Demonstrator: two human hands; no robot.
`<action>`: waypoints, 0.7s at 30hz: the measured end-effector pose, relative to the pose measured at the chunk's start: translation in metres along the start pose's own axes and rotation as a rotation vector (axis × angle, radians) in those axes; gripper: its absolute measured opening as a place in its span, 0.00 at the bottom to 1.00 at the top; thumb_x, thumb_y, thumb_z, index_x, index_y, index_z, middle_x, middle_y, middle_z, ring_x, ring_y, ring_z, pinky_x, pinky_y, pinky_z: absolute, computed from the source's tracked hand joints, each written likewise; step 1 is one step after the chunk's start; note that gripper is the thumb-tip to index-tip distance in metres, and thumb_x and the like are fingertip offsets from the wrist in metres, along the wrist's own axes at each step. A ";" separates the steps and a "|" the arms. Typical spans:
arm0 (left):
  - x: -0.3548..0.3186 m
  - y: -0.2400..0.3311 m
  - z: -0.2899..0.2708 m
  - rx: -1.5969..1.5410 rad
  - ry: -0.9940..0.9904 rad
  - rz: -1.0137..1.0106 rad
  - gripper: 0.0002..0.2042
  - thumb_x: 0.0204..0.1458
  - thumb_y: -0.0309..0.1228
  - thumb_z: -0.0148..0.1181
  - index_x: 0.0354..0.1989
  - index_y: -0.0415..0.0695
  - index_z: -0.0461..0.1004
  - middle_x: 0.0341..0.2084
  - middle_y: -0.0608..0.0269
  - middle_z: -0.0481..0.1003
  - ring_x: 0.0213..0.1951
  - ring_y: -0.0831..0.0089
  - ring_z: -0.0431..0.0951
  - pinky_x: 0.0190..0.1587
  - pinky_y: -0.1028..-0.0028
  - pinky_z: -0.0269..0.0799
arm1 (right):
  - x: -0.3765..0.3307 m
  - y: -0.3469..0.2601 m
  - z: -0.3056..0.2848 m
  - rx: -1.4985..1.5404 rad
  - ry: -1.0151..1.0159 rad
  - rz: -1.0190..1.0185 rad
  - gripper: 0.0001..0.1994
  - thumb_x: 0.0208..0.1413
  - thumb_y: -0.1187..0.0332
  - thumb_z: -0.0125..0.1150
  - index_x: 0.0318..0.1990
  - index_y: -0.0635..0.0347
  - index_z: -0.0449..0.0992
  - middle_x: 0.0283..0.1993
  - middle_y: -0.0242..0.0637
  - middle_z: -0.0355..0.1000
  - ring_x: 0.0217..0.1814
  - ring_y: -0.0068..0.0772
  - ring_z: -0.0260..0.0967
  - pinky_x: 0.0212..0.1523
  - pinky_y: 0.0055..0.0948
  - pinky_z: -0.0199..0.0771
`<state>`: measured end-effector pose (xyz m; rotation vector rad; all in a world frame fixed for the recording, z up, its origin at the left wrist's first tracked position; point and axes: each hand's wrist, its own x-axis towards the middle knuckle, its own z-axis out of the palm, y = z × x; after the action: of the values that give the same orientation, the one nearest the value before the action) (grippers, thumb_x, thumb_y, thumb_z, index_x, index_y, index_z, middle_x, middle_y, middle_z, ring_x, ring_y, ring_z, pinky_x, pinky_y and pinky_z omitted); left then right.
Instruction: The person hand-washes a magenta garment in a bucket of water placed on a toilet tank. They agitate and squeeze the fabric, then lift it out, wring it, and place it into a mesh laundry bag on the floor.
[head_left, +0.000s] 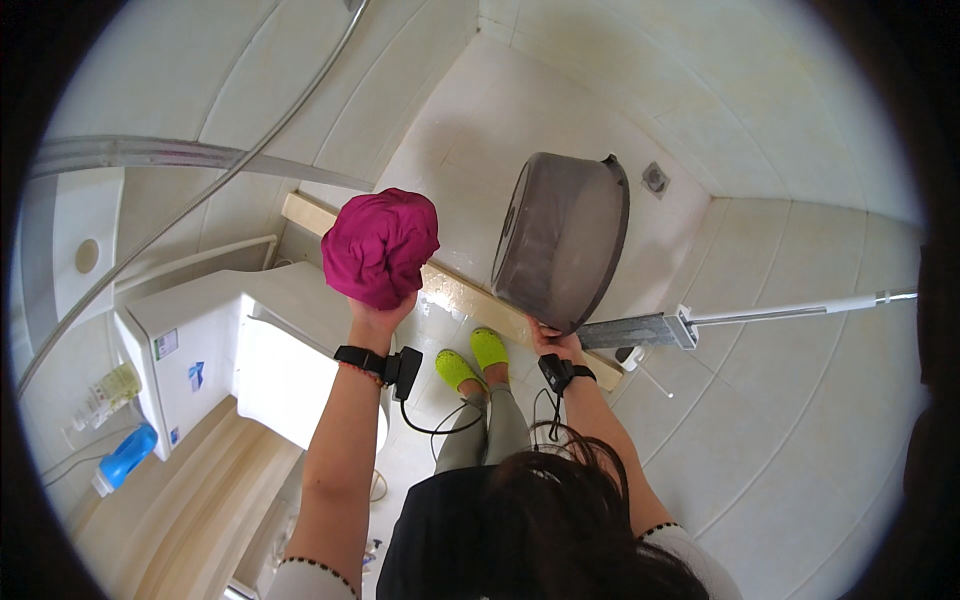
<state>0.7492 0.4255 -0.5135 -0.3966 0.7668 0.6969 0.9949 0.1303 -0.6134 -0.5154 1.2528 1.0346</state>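
A bunched magenta cloth [380, 245] is gripped in my left hand [382, 318], whose fingers are mostly hidden beneath it. My right hand [556, 343] grasps the near rim of a grey translucent basin [550, 235]. The basin is tipped on its side, its base toward the left and its open mouth toward the right. I see no contents through its wall. The cloth and the basin are apart, with a gap of floor between them.
A beige threshold [465, 290] with water on it crosses the floor. A flat mop [640, 331] stands at right; a floor drain [655, 178] lies beyond the basin. At left are a white toilet [285, 375], a blue bottle [128, 455] and a shower hose [180, 222].
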 end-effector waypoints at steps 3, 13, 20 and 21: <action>0.005 -0.004 0.005 -0.013 -0.010 0.005 0.21 0.65 0.47 0.51 0.59 0.48 0.71 0.54 0.58 0.77 0.54 0.59 0.78 0.57 0.60 0.78 | -0.001 -0.012 -0.002 -0.010 -0.004 0.020 0.09 0.66 0.72 0.55 0.47 0.67 0.77 0.45 0.47 0.79 0.26 0.37 0.74 0.42 0.28 0.86; 0.037 -0.004 0.006 0.070 -0.047 0.024 0.22 0.63 0.50 0.55 0.58 0.50 0.73 0.55 0.59 0.77 0.55 0.59 0.77 0.56 0.58 0.77 | -0.017 -0.022 0.002 0.034 0.052 -0.045 0.10 0.68 0.75 0.48 0.32 0.65 0.72 0.21 0.35 0.64 0.16 0.29 0.56 0.71 0.57 0.69; 0.045 -0.013 0.016 0.208 -0.182 0.000 0.18 0.66 0.40 0.51 0.59 0.46 0.70 0.54 0.58 0.76 0.56 0.62 0.75 0.59 0.63 0.75 | -0.027 -0.027 -0.005 -0.009 0.029 -0.039 0.12 0.68 0.75 0.45 0.31 0.66 0.71 0.20 0.36 0.65 0.16 0.30 0.58 0.68 0.58 0.72; 0.043 -0.015 0.019 0.198 -0.158 0.007 0.17 0.66 0.40 0.52 0.59 0.46 0.70 0.54 0.58 0.76 0.56 0.62 0.75 0.59 0.63 0.75 | -0.027 -0.025 -0.006 0.009 0.065 -0.070 0.12 0.68 0.75 0.45 0.31 0.66 0.71 0.20 0.37 0.65 0.15 0.30 0.59 0.68 0.59 0.72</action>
<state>0.7912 0.4440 -0.5316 -0.1570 0.6798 0.6445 1.0136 0.1040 -0.5950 -0.5853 1.2874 0.9597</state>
